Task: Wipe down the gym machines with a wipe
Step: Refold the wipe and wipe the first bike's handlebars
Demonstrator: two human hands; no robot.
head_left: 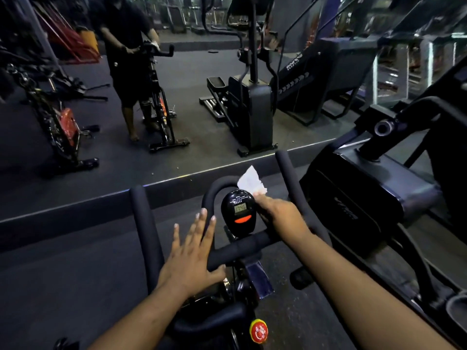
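- My right grip [275,210] is pinching the crumpled white wipe [250,179] beside the oval black bike console [238,213], mid-wipe.
- Left grip [192,253] spread flat over the black foam handlebar [252,245].
- Next, I reckon: drag the wipe along that bar.

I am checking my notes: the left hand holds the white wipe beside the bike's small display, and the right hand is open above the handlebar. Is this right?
Not quite: the hands are swapped. In the head view, the right hand holds the white wipe beside the display, and the left hand is open above the handlebar.
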